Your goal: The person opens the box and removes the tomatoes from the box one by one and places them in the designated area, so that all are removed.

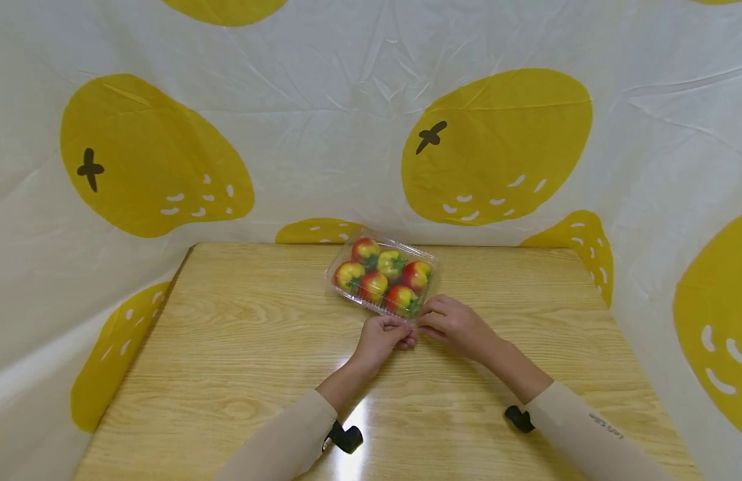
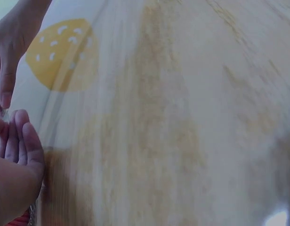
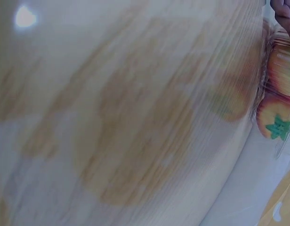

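A clear plastic clamshell box [image 1: 380, 310] sits tilted to the view near the table's back edge. Several red-and-yellow fruits [image 1: 374, 287] with green leafy tops lie inside, and a few fruits [image 3: 267, 115] show at the right edge of the right wrist view. My left hand [image 1: 383, 339] pinches the box's near right corner between thumb and fingers. From the other side, my right hand [image 1: 455, 325] holds the same corner with its fingertips. In the left wrist view the left hand [image 2: 18, 174] and right hand [image 2: 11, 52] meet at the frame's edge; the corner is mostly hidden there.
The light wooden table [image 1: 257, 334] reflects a bright light in front. White cloth [image 1: 323, 160] printed with large yellow fruit shapes hangs behind it and along both sides. Black wrist cameras [image 1: 347, 439] sit at both cuffs.
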### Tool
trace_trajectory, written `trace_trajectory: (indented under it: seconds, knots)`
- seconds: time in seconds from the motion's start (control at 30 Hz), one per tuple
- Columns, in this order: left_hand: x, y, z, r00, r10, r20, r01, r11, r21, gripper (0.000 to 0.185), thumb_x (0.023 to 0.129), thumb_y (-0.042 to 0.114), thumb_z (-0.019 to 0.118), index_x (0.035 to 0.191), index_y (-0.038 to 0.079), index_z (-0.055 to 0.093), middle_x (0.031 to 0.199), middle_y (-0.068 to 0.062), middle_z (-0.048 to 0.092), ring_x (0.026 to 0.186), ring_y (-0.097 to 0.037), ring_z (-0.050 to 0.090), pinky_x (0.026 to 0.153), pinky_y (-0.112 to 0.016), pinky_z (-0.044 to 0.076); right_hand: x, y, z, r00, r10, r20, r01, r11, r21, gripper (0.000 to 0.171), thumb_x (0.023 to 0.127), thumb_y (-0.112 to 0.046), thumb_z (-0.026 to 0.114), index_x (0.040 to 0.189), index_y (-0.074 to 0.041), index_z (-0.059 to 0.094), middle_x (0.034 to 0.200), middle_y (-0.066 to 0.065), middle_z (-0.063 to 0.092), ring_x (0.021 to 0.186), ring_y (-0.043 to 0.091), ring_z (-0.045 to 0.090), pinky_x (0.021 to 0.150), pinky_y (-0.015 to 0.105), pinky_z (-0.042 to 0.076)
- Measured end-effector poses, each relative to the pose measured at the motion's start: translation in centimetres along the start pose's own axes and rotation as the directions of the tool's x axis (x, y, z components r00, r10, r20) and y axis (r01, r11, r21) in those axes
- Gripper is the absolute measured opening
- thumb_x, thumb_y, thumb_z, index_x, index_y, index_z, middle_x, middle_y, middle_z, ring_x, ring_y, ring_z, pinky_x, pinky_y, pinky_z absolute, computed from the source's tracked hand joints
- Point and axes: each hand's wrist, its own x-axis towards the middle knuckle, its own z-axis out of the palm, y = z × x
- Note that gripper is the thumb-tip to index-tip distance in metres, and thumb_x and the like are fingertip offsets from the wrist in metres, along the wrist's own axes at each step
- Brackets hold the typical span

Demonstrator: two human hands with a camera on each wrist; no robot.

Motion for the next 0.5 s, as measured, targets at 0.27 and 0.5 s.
trace_trajectory:
  seconds: [0.27, 0.5]
  knots:
    - [-0.1, 0.29, -0.19, 0.999, 0.022, -0.042, -0.021, 1.0, 0.011, 0.015, 0.097, -0.001, 0.065, 0.097, -0.014, 0.07, 0.087, -0.023, 0.077, 0.071, -0.013, 0.074, 0.07, -0.028, 0.066, 0.49, -0.54, 0.33, 1.0, 0.024, 0.0, -0.024, 0.999, -0.029, 0.026, 0.07, -0.002, 0.092, 0.089, -0.01, 0.078, 0.093, 0.001, 0.072, 0.091, 0.019, 0.069, 0.082, 0.034, 0.062]
    - [-0.12, 0.28, -0.54, 0.999, 0.015, -0.038, -0.015, 1.0, -0.015, 0.014, 0.097, -0.002, 0.065, 0.1, -0.015, 0.068, 0.092, -0.025, 0.076, 0.07, -0.012, 0.073, 0.069, -0.025, 0.065, 0.76, -0.75, 0.47, 0.999, 0.035, -0.006, -0.035, 0.999, -0.021, 0.027, 0.07, 0.0, 0.091, 0.09, -0.01, 0.077, 0.093, 0.0, 0.072, 0.091, 0.018, 0.069, 0.08, 0.032, 0.063]
